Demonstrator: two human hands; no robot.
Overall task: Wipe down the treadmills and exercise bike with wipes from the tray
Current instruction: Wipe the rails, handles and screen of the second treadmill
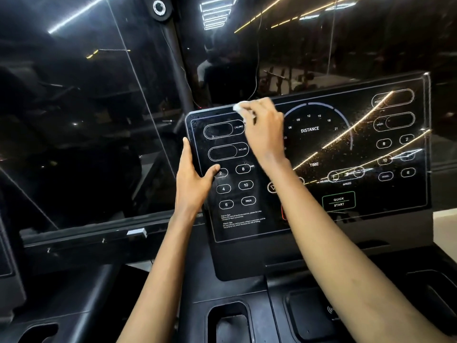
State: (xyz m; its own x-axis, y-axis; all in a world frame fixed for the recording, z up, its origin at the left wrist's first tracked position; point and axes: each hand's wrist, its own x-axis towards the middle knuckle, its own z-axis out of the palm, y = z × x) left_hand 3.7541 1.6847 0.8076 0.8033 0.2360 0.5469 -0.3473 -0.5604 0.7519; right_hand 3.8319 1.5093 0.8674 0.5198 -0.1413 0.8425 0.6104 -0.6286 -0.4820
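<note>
Pinching wipe in my right hand, at console top edge. My left hand grips console side, thumb at key 2. Risk: stray press on QUICK START starts treadmill.

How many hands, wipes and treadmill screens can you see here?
Hands: 2 (left hand, right hand)
Wipes: 1 (white wipe, held in the right hand)
Treadmill screens: 1 (black console)
Total: 4
</note>
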